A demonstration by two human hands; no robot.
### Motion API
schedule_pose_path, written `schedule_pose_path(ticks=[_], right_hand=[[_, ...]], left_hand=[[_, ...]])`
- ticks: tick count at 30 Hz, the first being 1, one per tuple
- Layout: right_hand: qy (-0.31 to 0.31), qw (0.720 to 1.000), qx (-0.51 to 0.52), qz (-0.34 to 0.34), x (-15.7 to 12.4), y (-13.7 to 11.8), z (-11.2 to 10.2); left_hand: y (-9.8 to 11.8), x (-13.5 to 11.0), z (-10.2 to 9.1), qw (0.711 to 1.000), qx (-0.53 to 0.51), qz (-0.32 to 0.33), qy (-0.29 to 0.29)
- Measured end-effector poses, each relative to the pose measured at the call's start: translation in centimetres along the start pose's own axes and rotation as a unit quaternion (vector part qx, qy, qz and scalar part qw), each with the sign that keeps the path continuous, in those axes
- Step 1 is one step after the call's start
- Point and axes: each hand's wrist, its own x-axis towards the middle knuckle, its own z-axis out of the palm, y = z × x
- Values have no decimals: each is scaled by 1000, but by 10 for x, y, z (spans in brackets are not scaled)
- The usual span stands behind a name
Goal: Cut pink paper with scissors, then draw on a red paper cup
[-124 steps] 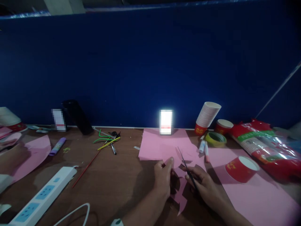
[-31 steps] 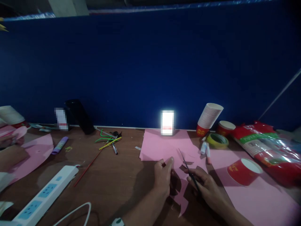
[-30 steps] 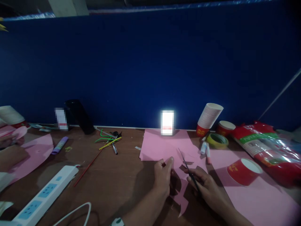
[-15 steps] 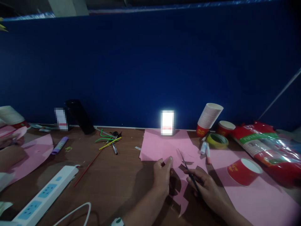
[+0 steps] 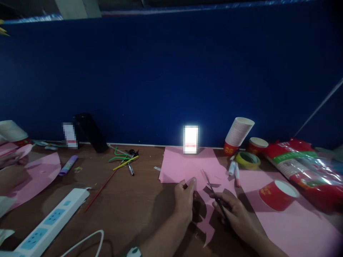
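Watching remotely, I've got slim dark-handled metal scissors (image 5: 218,201) by the front-right corner of a flat pink paper stack (image 5: 182,167), fingers of my right hand (image 5: 236,213) curled round them. Left hand (image 5: 183,199) is in front of the stack, thumb near index; can't tell if they're pinching anything. Jagged pink paper strip (image 5: 207,226)'s in front too.

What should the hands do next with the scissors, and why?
I'd probably try one small, careful snip, keeping the left thumb out of the way. The right hand holds the scissors with the blades pointing away from the person, and the left hand pinches the pink paper just beside them, with its thumb quite near the blades.
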Motion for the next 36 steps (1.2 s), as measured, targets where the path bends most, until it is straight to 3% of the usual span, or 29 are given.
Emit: schedule_pose_path(ticks=[7, 18, 25, 36], right_hand=[[8, 1000, -7, -2, -1, -3, 0], [-32, 999, 3, 18, -1, 1, 2], [-25, 998, 55, 2, 5, 15, 3], [22, 999, -20, 15, -2, -9, -1]], left_hand=[[1, 0, 0, 1000, -3, -4, 1], [7, -1, 3, 1000, -17, -16, 7], [7, -1, 4, 999, -25, -10, 16], [-2, 3, 1, 998, -53, -18, -17]])
